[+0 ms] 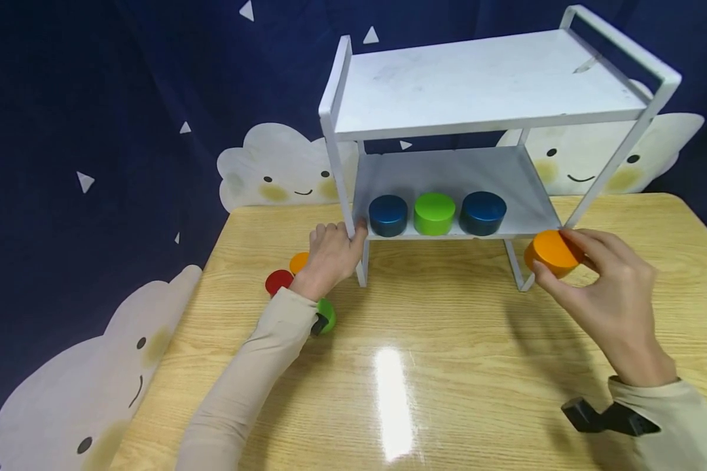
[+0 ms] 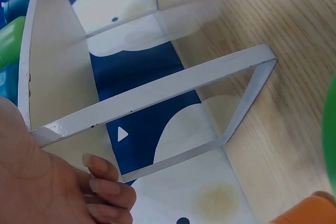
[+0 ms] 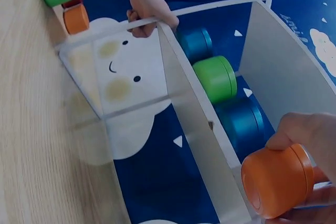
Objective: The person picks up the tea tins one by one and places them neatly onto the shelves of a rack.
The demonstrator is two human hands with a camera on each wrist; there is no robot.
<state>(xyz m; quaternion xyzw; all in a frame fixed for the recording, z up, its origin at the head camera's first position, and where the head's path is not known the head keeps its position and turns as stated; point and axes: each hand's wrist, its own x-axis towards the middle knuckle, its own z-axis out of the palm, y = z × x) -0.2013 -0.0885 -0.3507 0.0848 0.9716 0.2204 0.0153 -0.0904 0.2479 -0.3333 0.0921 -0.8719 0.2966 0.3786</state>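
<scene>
At the right front corner of the white two-tier shelf rack [image 1: 495,85], my right hand [image 1: 618,294] pinches an orange lidded canister [image 1: 554,254] between thumb and fingers. In the right wrist view this orange canister [image 3: 275,182] is tilted, close to the lower board's front edge. My left hand [image 1: 336,255] grips the rack's left front post at the lower board, its fingers [image 2: 107,187] curled by the corner. On the lower board stand a blue canister [image 1: 388,216], a green canister [image 1: 434,214] and another blue canister [image 1: 482,213] in a row.
Left of the rack, a red canister [image 1: 279,281], an orange canister [image 1: 299,262] and a green canister [image 1: 326,315] stand on the wooden table [image 1: 448,366], partly hidden by my left arm. A dark blue cloud-patterned curtain [image 1: 153,78] hangs behind.
</scene>
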